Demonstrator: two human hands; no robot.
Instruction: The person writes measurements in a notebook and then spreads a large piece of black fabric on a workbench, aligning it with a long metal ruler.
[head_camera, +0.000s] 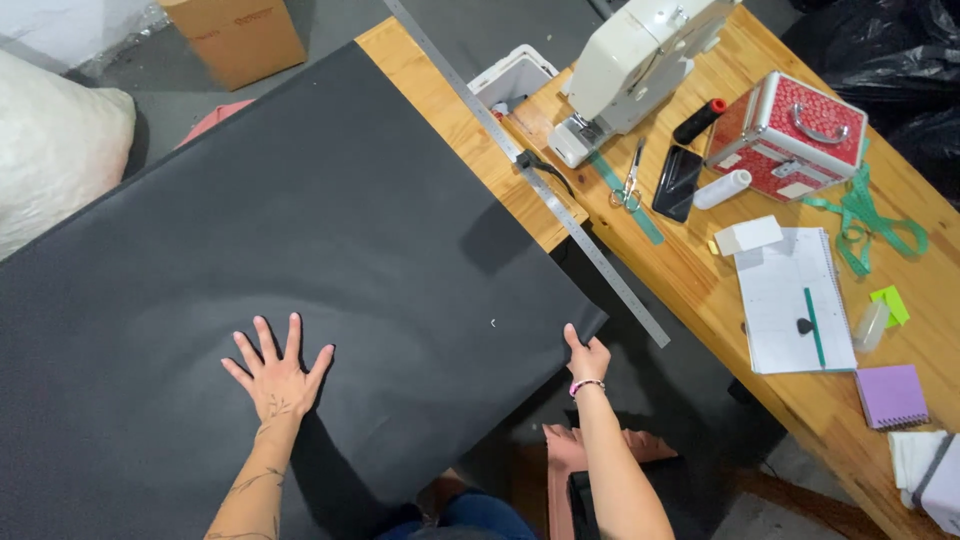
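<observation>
A large black sheet of fabric covers most of a wooden table. My left hand lies flat on the sheet with its fingers spread wide. My right hand pinches the sheet's near right corner at the edge that overhangs the table. A long metal ruler runs diagonally along the fabric's right edge, past that corner.
A second wooden table on the right carries a white sewing machine, scissors, a black phone, thread spools, a red patterned case, a green measuring tape, a spiral notebook with a pen, and purple pads. A cardboard box stands at the back.
</observation>
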